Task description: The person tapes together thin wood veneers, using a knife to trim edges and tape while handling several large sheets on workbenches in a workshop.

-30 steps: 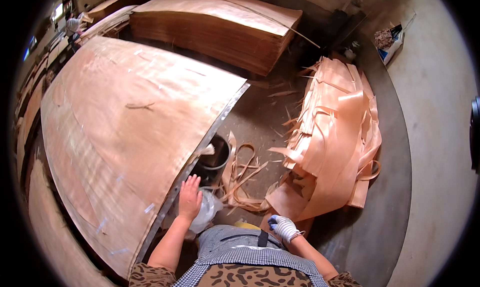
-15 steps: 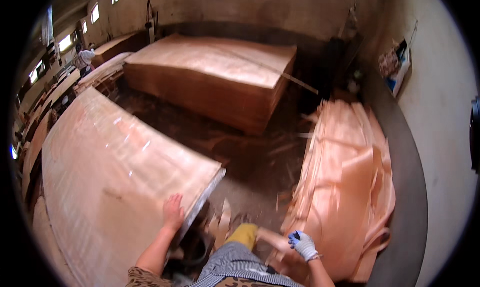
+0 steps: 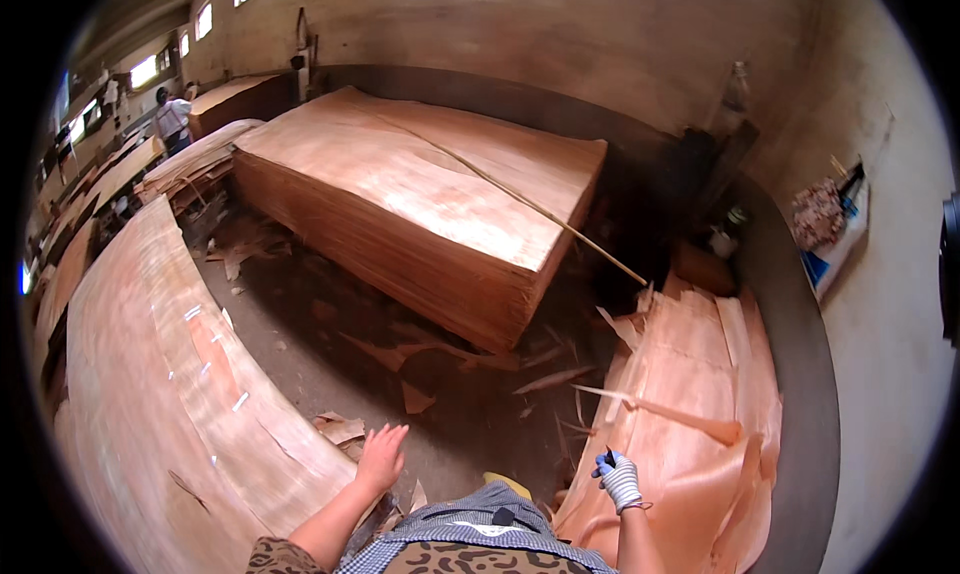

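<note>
My bare left hand [image 3: 381, 458] is open, fingers stretched out, just past the near right corner of a veneer-topped board [image 3: 190, 374]. White strips of tape and a dark split mark that board's surface. My right hand [image 3: 620, 480], in a white and blue glove, is closed around a small dark object [image 3: 607, 457]; its kind is too small to make out. Beneath and beside this hand lies a loose heap of thin reddish veneer sheets [image 3: 690, 364], its near end curled and folded.
A tall veneer stack [image 3: 400, 264] stands ahead, with a long thin stick [image 3: 520, 202] across its top. Veneer scraps [image 3: 415, 399] litter the floor. Bags [image 3: 830, 224] hang on the right wall. Another person [image 3: 172, 121] stands at the far left.
My view has shifted forward toward the tall stack. My left hand has come off the board's surface to beyond its corner. The right hand stays closed over the veneer heap.
</note>
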